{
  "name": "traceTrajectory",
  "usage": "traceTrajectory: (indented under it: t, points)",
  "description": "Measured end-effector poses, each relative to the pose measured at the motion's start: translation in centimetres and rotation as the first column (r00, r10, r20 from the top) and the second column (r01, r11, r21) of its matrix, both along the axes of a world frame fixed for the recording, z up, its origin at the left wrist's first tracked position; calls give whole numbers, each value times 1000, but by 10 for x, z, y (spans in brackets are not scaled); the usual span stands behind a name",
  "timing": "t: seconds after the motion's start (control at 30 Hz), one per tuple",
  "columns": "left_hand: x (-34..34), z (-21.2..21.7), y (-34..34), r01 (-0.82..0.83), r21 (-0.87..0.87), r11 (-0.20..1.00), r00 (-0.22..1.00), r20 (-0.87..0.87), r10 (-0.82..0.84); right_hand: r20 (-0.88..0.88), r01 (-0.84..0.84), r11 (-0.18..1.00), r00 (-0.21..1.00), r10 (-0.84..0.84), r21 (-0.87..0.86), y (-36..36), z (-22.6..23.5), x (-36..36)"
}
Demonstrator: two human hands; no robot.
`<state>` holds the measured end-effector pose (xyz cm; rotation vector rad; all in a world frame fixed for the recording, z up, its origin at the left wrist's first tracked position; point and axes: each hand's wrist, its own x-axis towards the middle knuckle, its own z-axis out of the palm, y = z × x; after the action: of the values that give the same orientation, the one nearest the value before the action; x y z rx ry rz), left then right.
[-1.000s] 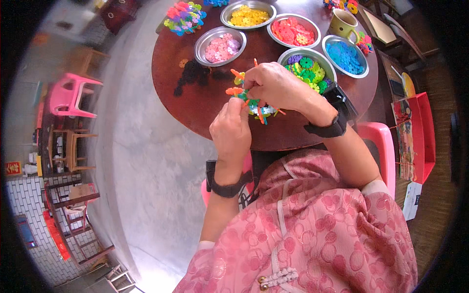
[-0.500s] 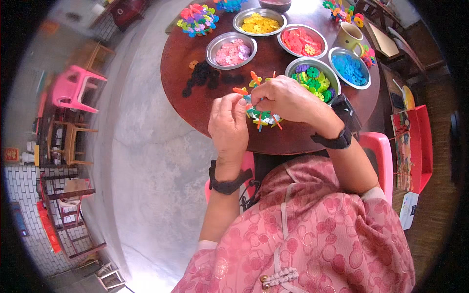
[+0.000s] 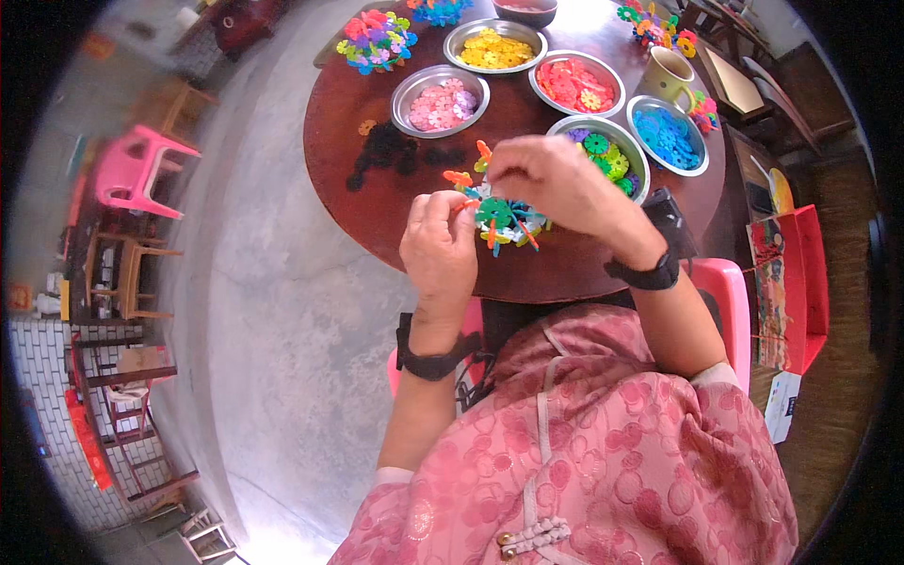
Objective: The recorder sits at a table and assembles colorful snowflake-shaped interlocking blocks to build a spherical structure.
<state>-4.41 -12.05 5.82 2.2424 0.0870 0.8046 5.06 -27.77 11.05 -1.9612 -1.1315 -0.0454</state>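
Note:
A half-round model of interlocking plastic flower discs (image 3: pixel 496 215) in green, white, orange, yellow and blue stands over the table's near part. My left hand (image 3: pixel 440 247) pinches an orange disc on its left side. Just above the model is my right hand (image 3: pixel 565 193), fingers curled together and slightly blurred; whatever they hold is hidden. Beyond that hand, a metal bowl of green and purple discs (image 3: pixel 607 155) is partly covered by it. Loose black discs (image 3: pixel 384 151) lie to the left on the round brown table (image 3: pixel 337 108).
Metal bowls hold pink discs (image 3: pixel 441 104), yellow discs (image 3: pixel 494 47), red discs (image 3: pixel 576 83) and blue discs (image 3: pixel 667 135). A mug (image 3: pixel 667 73) stands behind the blue ones. Finished disc balls (image 3: pixel 377 42) sit at the far edge. A black device (image 3: pixel 667 212) rests near the right edge.
My right hand has lifted slightly up off the model, uncovering its green and blue discs. My left hand keeps its pinch at the left side.

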Motion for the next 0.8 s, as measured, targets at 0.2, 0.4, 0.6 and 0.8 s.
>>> traceTrajectory:
  t: [0.2,0.4,0.6,0.8]
  points:
    - [-2,3,2,-10,11,1000,1000,20,10,-32,309,951,951,-309,0,-64,-1,31]
    - [-2,0,2,-12,21,1000,999,33,11,1,380,908,923,-386,-178,-87,-30,37]
    - [-3,3,0,-2,-2,1000,1000,23,2,271,531,798,843,-464,-285,-81,-47,38]
    - [-3,2,-2,-12,-42,999,1000,0,12,341,581,724,811,-476,-371,-79,-61,48]
